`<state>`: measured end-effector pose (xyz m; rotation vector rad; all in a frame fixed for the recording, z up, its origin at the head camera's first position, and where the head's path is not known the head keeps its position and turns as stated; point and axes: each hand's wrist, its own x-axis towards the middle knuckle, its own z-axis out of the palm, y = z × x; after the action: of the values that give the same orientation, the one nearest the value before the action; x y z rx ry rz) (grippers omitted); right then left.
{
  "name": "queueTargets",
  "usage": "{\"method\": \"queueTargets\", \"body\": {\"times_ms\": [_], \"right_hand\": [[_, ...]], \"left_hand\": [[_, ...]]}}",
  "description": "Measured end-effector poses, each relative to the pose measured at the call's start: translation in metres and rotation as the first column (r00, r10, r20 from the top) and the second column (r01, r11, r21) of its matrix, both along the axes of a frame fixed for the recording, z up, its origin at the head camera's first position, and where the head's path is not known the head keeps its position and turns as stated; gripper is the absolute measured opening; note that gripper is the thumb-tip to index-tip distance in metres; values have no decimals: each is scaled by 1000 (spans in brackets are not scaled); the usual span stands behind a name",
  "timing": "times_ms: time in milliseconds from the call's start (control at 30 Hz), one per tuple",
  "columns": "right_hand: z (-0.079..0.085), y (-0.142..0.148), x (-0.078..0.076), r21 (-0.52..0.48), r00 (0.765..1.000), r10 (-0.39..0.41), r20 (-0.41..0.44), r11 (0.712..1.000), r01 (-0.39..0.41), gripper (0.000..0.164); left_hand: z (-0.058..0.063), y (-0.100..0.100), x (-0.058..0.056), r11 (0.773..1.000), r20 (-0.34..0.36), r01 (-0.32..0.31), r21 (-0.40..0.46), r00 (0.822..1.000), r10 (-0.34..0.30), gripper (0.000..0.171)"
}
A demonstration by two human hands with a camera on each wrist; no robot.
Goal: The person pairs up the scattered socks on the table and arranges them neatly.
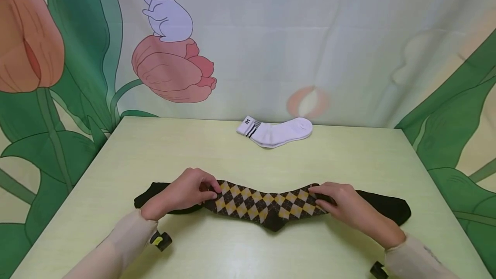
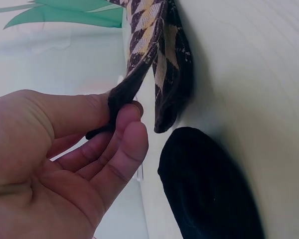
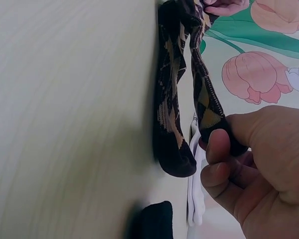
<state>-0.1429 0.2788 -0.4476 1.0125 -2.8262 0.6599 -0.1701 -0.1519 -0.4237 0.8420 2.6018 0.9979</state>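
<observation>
Left grip (image 1: 191,189) and right grip (image 1: 341,201) pinch the upper argyle sock (image 1: 248,201); uneven pulling could skew the lower sock (image 3: 169,99)

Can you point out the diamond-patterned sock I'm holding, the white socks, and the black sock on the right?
Diamond-patterned sock (image 1: 266,205): head view, middle of the patterned stretch.
White socks (image 1: 275,133): head view, middle of the upper sock.
Black sock on the right (image 1: 384,207): head view, its uncovered part.
</observation>
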Motion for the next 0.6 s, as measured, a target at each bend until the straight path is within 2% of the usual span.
{"method": "queueTargets", "body": {"times_ms": [600], "right_hand": [[-9,-3,-2,25,1000,-12,-16,1000,12,35]], "left_hand": [[-9,12,-9,999,-45,20,-46,999,-22,10]]}}
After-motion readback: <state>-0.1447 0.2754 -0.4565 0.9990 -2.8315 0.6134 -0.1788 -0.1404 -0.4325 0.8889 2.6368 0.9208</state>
